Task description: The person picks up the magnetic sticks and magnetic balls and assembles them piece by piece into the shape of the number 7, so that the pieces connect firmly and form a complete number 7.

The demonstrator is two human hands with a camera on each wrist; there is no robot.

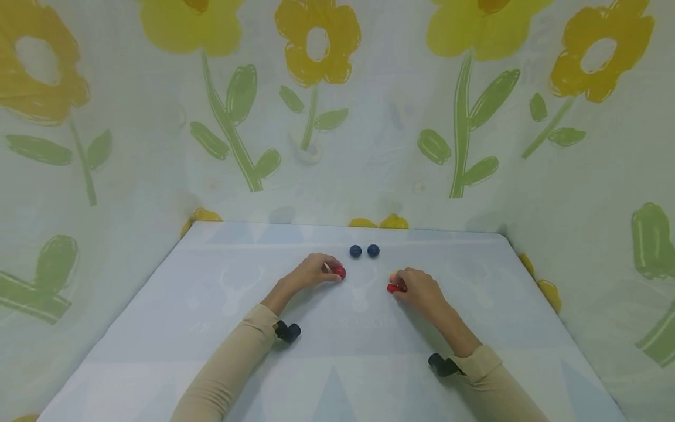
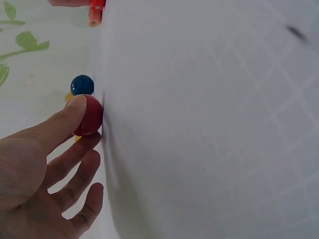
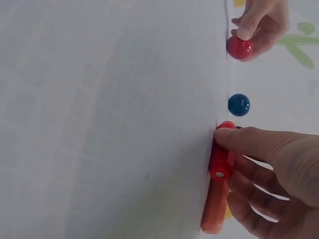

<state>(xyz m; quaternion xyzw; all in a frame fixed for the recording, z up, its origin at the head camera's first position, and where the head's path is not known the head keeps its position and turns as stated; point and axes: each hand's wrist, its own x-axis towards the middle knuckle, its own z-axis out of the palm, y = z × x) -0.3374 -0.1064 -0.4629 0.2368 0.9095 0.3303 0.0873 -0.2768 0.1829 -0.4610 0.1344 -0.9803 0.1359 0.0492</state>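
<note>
My left hand (image 1: 314, 271) pinches a glossy red ball (image 1: 340, 272) low over the table. In the left wrist view the thumb presses on this ball (image 2: 92, 117), and the other fingers spread loosely beneath. My right hand (image 1: 422, 289) holds a short red rod (image 1: 392, 288) to the right of it. The right wrist view shows a small silvery dot on the red rod (image 3: 221, 160), with an orange rod (image 3: 215, 209) against it; whether they are joined I cannot tell. Beyond the hands, two dark blue balls (image 1: 355, 251) sit side by side, apart from both.
Both hands work above a pale, faintly patterned tabletop (image 1: 337, 340). Its far edge meets a curtain (image 1: 369, 146) printed with yellow flowers, which also hangs at both sides. Black wrist devices (image 1: 289, 332) sit at the cuffs of the beige sleeves.
</note>
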